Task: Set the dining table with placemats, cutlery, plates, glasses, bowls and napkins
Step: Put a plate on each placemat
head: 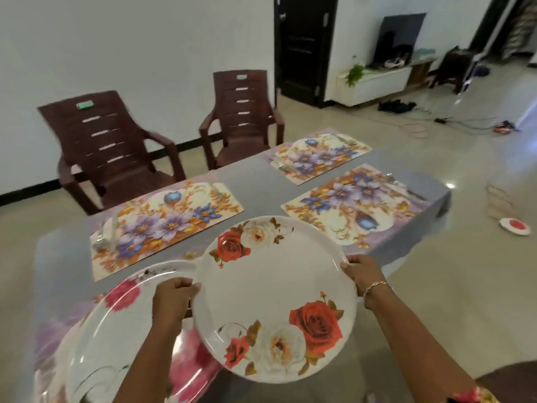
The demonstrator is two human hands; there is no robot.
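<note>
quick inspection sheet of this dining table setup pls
surface: grey table, glossy
job's things: three floral placemats laid; cutlery on the far left one; rose plate held above the table; second plate lying near left
clutter: nothing seen
hands: left hand and right hand grip the rose plate's rim
cables: loose cables on the floor, far right
surroundings: two brown chairs, dark door, red-and-white dish on floor

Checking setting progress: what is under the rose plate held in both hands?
Under the rose plate, held by the left hand and right hand, a second plate with pink flowers shows at its left, on a flowered mat. What lies beneath its middle is covered.
</note>
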